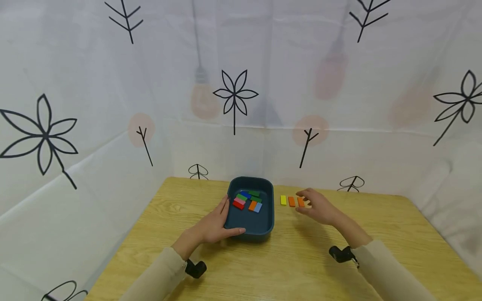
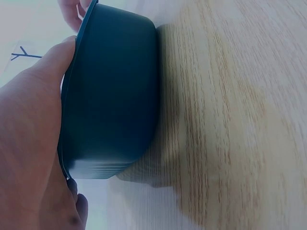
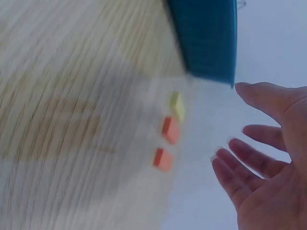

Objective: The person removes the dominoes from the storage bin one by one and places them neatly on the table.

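My left hand [image 1: 212, 223] rests at the near left corner of a dark teal plastic bin [image 1: 272, 209]. Its fingers lie straight along the left side, while the thumb [image 2: 62, 55] reaches over the near rim. Several coloured blocks lie in the bin, among them a red block [image 1: 238, 205], a light blue block [image 1: 257, 207] and a green block [image 1: 256, 200]. To the right of the bin, my right hand [image 1: 317, 207] hovers at an orange block [image 1: 301, 202], thumb and fingers spread apart and holding nothing. A second orange block [image 1: 291, 201] and a yellow block [image 1: 283, 200] stand nearer the bin.
The wooden table [image 1: 301, 267] ends at the back against a white cloth [image 1: 271, 154] printed with plants and bulbs. Each wrist carries a small black device, one at the left wrist [image 1: 196, 269] and one at the right wrist [image 1: 340, 253].
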The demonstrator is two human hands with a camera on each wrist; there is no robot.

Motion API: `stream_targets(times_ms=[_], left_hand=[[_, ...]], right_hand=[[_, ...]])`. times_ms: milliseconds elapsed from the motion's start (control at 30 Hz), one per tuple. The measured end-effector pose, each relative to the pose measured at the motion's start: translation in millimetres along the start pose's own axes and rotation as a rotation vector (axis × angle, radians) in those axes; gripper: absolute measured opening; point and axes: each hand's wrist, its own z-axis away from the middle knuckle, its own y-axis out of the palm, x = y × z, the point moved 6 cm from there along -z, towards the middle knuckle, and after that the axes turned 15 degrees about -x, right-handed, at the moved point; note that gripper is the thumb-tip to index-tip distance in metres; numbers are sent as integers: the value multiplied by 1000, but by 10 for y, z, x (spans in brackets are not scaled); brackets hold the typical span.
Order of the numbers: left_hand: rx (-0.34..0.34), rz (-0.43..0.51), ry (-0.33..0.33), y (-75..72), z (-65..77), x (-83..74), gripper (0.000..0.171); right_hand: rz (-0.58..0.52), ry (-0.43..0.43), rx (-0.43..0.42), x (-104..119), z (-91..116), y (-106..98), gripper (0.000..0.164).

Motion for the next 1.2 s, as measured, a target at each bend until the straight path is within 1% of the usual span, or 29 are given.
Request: stream_targets(times_ms=[200,467,667,900,1200], left_hand=[[-6,6,0,5,-8,10,122],[-7,14,-3,6,2,4,122],[-6,11,-1,-5,8,-5,122],[3,2,1,-3,12,-15,122],[1,-3,1,-5,8,-17,121]], right_hand=[[-19,-15,5,144,-20,67,49],[-37,-56,26,323,-48,159,48],[-52,-46,42,417,-59,222,46],[-80,-65,35,528,-70,288,44],[-115,-49,61,641,-119,395,43]])
